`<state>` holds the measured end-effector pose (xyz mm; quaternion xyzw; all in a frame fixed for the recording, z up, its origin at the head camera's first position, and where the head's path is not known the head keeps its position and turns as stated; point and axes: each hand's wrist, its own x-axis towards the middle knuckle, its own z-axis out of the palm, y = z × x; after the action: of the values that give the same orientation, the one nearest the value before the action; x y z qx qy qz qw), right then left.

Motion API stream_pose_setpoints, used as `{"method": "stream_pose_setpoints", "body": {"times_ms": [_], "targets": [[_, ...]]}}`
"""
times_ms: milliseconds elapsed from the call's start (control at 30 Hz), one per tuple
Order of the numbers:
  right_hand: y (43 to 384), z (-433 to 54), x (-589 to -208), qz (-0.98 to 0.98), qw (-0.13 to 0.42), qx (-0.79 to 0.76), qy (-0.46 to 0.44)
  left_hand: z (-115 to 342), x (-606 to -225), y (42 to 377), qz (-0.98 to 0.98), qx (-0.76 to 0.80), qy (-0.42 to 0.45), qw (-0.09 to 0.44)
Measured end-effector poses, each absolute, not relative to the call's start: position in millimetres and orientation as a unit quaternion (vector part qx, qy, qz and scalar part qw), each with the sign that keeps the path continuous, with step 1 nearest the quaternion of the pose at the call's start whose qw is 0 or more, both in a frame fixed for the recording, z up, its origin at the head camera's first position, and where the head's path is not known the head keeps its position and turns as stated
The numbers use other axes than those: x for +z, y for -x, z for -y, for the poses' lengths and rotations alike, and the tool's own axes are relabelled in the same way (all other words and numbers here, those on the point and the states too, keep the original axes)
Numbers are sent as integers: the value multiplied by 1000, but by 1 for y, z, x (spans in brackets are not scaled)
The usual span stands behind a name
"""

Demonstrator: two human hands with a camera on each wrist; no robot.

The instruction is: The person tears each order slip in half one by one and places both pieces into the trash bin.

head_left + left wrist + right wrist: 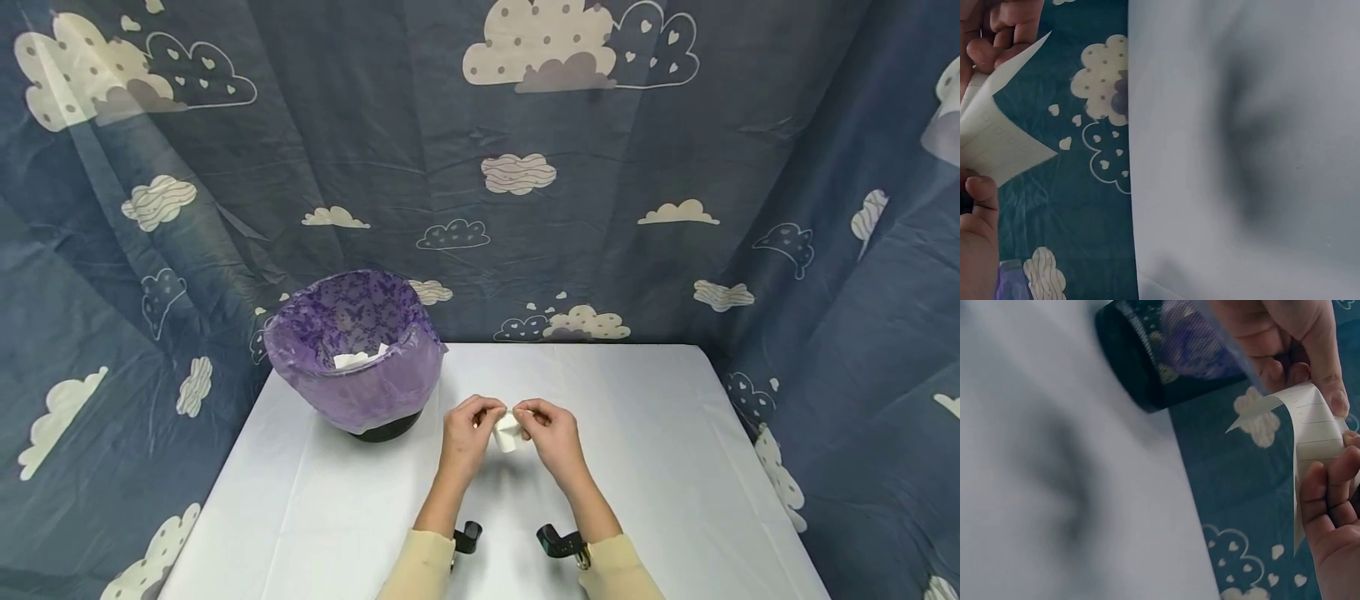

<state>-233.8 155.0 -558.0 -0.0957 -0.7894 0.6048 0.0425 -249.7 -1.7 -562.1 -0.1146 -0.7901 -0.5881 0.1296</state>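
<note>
Both hands hold one small piece of white paper [507,433] above the table, near its middle. The left hand [467,433] pinches its left side between thumb and fingers, and the right hand [551,433] pinches the right side. In the right wrist view the paper [1317,422] bends over in a curve and shows thin printed lines. Faint writing and pointed corners show on the paper [1007,140] in the left wrist view. To the left of the hands stands a bin [386,429] lined with a purple bag [375,392], and white paper pieces [360,358] lie inside it.
A white cloth covers the table [637,467]. Behind and at both sides hangs a dark blue curtain [420,150] with cloud prints. Black wrist mounts [558,542] sit on the forearms, by the pale yellow sleeves [618,567].
</note>
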Motion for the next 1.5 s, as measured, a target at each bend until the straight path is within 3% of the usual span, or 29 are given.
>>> {"method": "stream_pose_setpoints", "body": {"times_ms": [600,1500], "targets": [[238,-143,-539,732,20,677,73,12,-554,249,733,-634,148,199],[242,-137,-537,732,28,675,87,16,-548,249,732,-631,138,218]]}}
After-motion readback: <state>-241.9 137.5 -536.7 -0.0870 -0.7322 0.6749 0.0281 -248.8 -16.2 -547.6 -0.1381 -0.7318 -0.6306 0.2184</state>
